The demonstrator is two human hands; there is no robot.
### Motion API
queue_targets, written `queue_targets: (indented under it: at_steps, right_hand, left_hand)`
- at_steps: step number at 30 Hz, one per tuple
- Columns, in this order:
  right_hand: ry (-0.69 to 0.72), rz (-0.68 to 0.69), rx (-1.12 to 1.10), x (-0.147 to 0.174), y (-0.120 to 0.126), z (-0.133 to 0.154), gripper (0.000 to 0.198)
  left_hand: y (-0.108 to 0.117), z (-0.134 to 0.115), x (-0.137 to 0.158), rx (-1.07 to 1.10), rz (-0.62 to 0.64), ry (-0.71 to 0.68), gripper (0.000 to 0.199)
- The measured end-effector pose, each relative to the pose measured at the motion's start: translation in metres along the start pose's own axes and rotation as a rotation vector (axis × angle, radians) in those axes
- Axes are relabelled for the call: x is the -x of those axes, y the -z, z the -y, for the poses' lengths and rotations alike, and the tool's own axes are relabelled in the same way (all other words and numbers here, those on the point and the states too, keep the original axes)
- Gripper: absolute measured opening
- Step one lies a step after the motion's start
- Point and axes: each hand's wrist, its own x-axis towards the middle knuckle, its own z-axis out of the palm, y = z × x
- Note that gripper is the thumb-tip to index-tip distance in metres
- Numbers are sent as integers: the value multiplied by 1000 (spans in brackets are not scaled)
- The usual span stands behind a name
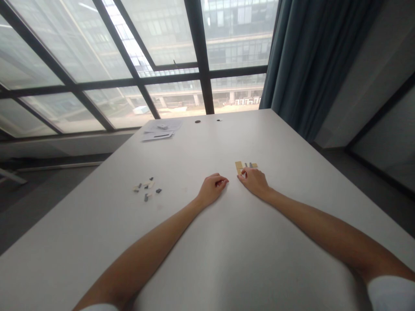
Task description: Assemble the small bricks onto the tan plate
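Though apart, hands (254, 181) inside table edges (320, 158)

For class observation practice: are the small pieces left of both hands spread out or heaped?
Spread out: white tabletop shows between most of the small pieces.

Panel (238, 164), three o'clock: yellow, striped, we think
Pieces (151, 185), eight o'clock: grey, cream
Curtain (301, 56), two o'clock: blue
Table (194, 155): white

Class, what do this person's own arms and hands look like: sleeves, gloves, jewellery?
The left hand and right hand are ungloved, and no watch or bracelet shows. The arms are bare up to a white left sleeve and white right sleeve.
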Motion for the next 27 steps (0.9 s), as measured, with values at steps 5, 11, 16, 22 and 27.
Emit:
queue_targets:
  at_steps: [5,11,16,22,27]
  right_hand:
    - [10,-13,-13,0,-2,-1,29]
    - [-14,-79,-95,3,8,-3,28]
    - [142,-232,-199,11,22,1,29]
    - [704,127,-201,29,16,12,25]
    - [718,150,-145,32,10,16,22]
  left_hand:
    - [0,1,0,-3,6,4,22]
    - [1,3,2,-10,17,7,22]
    - [-1,4,2,-24,27,8,22]
    - [1,-3,5,-110,102,-25,25]
    - [1,-4,7,-181,154,-33,23]
